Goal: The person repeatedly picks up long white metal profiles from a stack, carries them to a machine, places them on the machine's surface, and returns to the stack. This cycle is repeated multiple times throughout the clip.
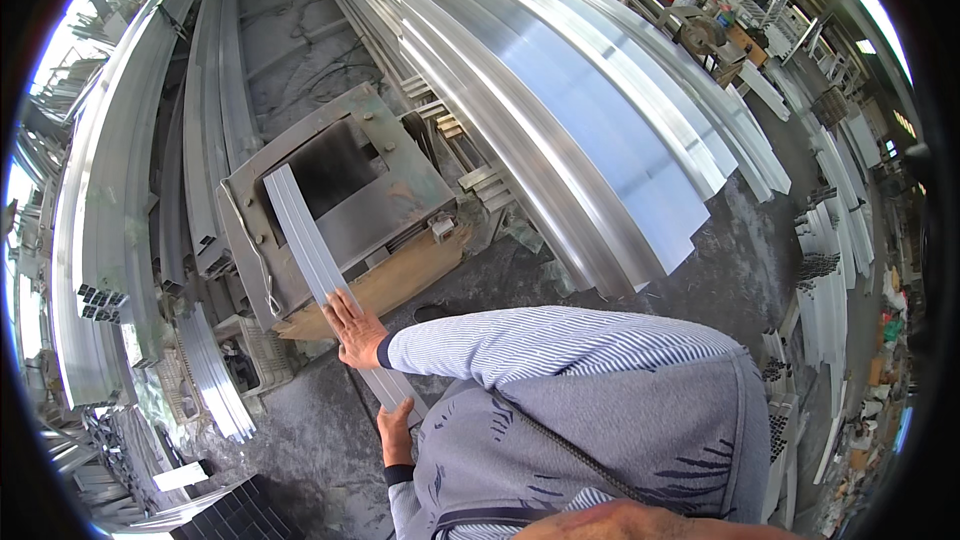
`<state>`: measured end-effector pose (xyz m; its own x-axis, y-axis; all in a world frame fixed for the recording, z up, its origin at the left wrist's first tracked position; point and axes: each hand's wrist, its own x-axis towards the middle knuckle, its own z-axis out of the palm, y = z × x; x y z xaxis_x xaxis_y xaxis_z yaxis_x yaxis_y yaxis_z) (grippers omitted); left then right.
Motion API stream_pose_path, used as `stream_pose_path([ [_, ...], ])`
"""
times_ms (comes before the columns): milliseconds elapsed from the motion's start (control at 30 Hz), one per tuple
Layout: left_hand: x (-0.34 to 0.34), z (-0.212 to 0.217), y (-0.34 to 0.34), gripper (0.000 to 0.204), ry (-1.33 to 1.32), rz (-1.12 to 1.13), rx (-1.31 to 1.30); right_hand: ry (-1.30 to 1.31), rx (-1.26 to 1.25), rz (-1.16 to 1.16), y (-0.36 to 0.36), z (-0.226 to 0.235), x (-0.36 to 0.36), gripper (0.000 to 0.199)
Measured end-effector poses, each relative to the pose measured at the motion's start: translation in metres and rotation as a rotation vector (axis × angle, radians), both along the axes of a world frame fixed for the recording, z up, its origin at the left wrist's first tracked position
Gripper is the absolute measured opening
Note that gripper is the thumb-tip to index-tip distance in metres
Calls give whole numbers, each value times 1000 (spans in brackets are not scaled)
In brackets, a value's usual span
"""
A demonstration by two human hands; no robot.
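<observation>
A long, flat silver metal profile (303,230) with lengthwise grooves slants from my body to a worn grey metal machine (410,185). Its far end lies over the machine's dark square opening. At the near end, my left hand (396,428) is closed on the profile, thumb on top and the other fingers mostly hidden below. Farther along, my right hand (357,333) lies across the top face, its fingers stretched out and slightly apart. A wooden board (400,290) sits under the machine's near side.
Stacked wide silver profiles (560,110) reach toward me on the right. Bundled long tubes (120,180) line the left. Plastic baskets (262,352) stand on the floor left of the machine; dark square tubes (235,515) lie at lower left. A cord (253,250) hangs along the machine's left side.
</observation>
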<state>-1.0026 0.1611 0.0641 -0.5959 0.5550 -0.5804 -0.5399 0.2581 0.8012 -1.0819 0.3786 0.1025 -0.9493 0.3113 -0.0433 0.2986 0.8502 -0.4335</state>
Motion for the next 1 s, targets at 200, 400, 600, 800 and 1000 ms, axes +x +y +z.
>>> stream_pose_path([
  [200, 32, 20, -43, 39, 100, -57, -81, -47, -231, 6, -39, 15, 27, 103],
  [400, 19, 44, -43, 39, 86, -19, -7, 150, -347, 4, -36, 20, -1, 106],
  [600, -35, 81, 11, 77, -443, 218, 470, 451, -577, -81, 16, 26, -76, 108],
  [800, -123, 62, 83, 68, -487, 137, 587, 530, -988, -214, 87, -3, -158, 112],
  [1000, -260, 66, 173, 77, 730, -76, -706, 576, -321, -266, 142, 15, -255, 101],
])
